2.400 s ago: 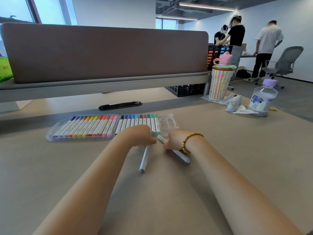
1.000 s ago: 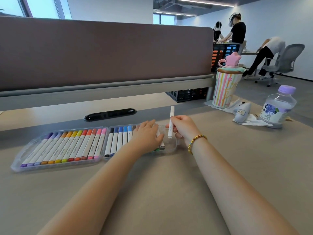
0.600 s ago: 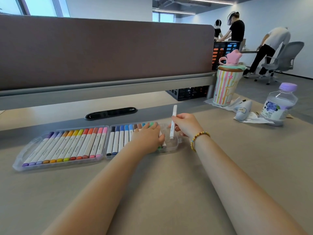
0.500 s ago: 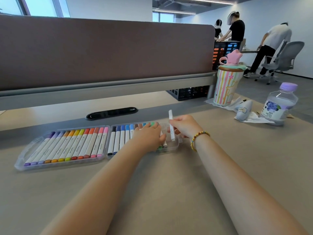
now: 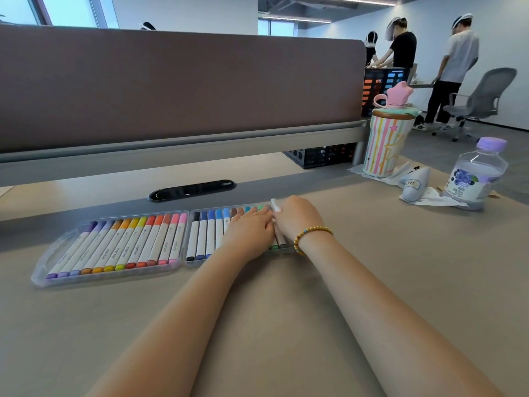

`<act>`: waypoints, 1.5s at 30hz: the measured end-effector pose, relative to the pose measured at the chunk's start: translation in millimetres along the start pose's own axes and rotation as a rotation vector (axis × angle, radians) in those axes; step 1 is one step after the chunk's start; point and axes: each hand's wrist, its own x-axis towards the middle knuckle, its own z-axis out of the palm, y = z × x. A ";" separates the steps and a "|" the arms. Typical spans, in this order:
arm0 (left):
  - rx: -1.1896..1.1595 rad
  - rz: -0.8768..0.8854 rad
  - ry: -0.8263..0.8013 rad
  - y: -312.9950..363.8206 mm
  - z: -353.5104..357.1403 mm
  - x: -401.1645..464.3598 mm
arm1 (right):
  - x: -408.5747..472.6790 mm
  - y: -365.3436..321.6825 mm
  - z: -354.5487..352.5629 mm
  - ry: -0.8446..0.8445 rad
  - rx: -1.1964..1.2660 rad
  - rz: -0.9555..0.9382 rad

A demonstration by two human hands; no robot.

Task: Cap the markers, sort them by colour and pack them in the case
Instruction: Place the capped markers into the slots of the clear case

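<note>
A clear plastic marker case point(image 5: 40, 275) lies open on the desk in two halves. Its left half holds a row of capped markers point(image 5: 120, 247) running from purple through orange to pink. The right half holds black, blue, brown and green markers point(image 5: 206, 236). My left hand point(image 5: 247, 232) rests flat on the markers in the right half. My right hand point(image 5: 294, 217) holds a white marker point(image 5: 275, 204) down at the right end of that row, and only its far tip shows.
A striped cup with a pink star lid point(image 5: 385, 141) stands at the back right. A purple-capped water bottle point(image 5: 475, 176) and a small white object on tissue point(image 5: 415, 184) lie near it. A brown partition point(image 5: 177, 87) runs along the back of the desk. People stand far right.
My right hand has lowered the white marker from upright down into the right end of the case. The left hand has stayed on the markers in the right half.
</note>
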 end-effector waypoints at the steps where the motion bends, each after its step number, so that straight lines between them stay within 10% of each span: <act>1: -0.010 0.000 -0.016 -0.5 -1.9 0.3 | -1.0 1.1 -0.1 0.009 -0.024 -0.011; 28: 0.099 0.022 -0.061 -10.1 -1.3 6.6 | -13.7 23.2 -31.4 -0.383 -0.375 -0.244; 45: 0.056 0.083 -0.076 -10.9 -4.2 6.1 | 1.3 51.9 -14.7 -0.538 -0.032 -0.222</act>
